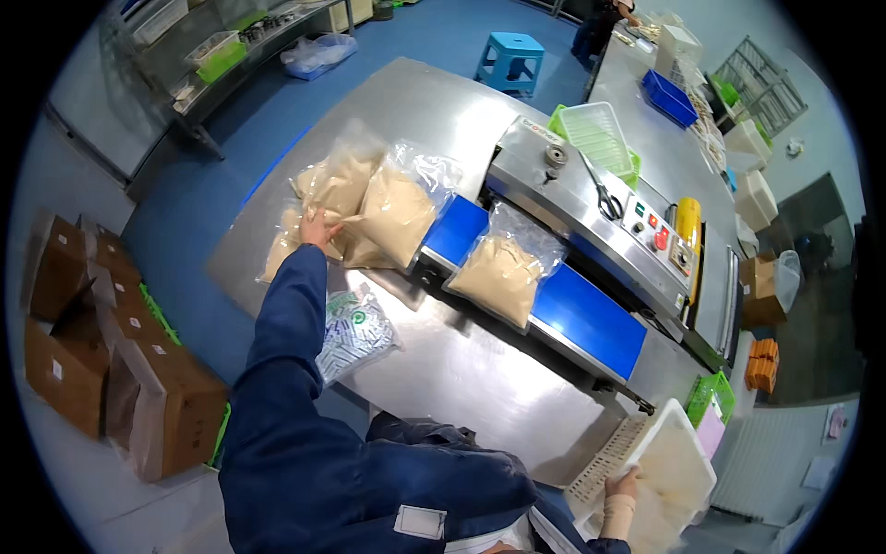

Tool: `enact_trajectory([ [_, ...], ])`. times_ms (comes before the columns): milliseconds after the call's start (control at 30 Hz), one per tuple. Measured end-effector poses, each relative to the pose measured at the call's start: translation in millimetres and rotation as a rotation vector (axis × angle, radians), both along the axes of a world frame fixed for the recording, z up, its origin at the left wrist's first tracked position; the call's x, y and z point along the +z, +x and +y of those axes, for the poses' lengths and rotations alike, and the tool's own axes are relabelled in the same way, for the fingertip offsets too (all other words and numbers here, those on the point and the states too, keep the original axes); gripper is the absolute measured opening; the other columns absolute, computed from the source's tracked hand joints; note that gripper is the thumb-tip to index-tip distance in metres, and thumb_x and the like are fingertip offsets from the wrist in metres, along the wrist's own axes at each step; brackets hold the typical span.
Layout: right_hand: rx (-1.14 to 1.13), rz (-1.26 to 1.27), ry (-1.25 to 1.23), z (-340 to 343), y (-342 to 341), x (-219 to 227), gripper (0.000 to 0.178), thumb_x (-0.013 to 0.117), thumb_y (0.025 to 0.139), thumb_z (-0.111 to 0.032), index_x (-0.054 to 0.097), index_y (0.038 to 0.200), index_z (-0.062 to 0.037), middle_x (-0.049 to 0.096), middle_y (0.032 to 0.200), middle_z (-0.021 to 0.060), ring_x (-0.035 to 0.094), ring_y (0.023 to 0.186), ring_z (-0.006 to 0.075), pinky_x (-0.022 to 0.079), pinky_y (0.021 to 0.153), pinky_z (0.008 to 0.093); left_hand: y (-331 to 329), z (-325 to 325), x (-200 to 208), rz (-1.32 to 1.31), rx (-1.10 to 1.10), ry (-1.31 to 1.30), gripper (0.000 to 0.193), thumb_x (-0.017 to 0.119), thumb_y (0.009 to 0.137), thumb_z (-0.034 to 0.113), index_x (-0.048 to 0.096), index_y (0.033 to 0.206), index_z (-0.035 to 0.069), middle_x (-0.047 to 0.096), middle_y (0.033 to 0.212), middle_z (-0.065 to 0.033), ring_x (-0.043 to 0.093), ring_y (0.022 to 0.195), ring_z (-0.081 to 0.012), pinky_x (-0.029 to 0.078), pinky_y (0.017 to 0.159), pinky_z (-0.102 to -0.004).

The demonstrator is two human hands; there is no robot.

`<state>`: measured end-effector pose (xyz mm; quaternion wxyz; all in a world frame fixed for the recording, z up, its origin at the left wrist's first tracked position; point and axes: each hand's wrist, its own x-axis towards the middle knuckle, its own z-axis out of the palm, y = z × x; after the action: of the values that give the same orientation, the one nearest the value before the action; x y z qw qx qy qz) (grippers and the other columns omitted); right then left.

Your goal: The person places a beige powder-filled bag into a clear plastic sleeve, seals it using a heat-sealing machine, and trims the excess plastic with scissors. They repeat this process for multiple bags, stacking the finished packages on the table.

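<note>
My left hand (pixel 318 229) reaches out to a pile of clear plastic bags filled with tan powder, its fingers apart against one bag (pixel 340 185). Another filled bag (pixel 397 212) leans on the pile beside the conveyor's end. At the lower right my right hand (pixel 622 487) is closed on the side of a white plastic basket (pixel 604 462), which is tilted and has pale residue inside. A single bag of tan powder (pixel 500 277) lies on the blue conveyor belt (pixel 591 323) of a band sealing machine (pixel 591 194), its top toward the machine.
A printed plastic packet (pixel 355 332) lies near the steel table's (pixel 443 369) edge. Scissors (pixel 604 194) and a white tray (pixel 598 134) rest on the sealer. Cardboard boxes (pixel 175 406) stand left, and a blue stool (pixel 510 63) beyond. Another person (pixel 604 23) is far back.
</note>
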<state>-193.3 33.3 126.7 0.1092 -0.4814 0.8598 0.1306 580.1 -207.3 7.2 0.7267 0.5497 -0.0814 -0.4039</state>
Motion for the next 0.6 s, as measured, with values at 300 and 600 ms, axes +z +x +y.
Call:
enact_trajectory([
  [300,-0.033,-0.002,0.047,-3.2,2.1,2.7,0.068,0.066,0.063,-0.019,0.029,0.118,-0.0058,0.057,0.096,0.0248,0.055,0.088,0.0426,0.046,0.076,0.0436,10.2,112.1,75.9,0.166,-0.128,-0.286,0.030,0.044,0.091,0.021,0.046,0.109,-0.002,0.055,0.105,-0.0160,0.057,0.090,-0.0284,0.049,0.082,-0.0386],
  [600,0.026,-0.111,-0.018,-1.6,3.7,8.6,0.065,0.066,0.064,-0.015,0.030,0.118,-0.0060,0.055,0.102,0.0254,0.053,0.094,0.0412,0.045,0.080,0.0426,-52.7,166.7,103.7,0.296,-0.269,-0.409,0.030,0.041,0.092,0.025,0.047,0.110,0.002,0.057,0.106,-0.0136,0.058,0.091,-0.0249,0.049,0.081,-0.0354],
])
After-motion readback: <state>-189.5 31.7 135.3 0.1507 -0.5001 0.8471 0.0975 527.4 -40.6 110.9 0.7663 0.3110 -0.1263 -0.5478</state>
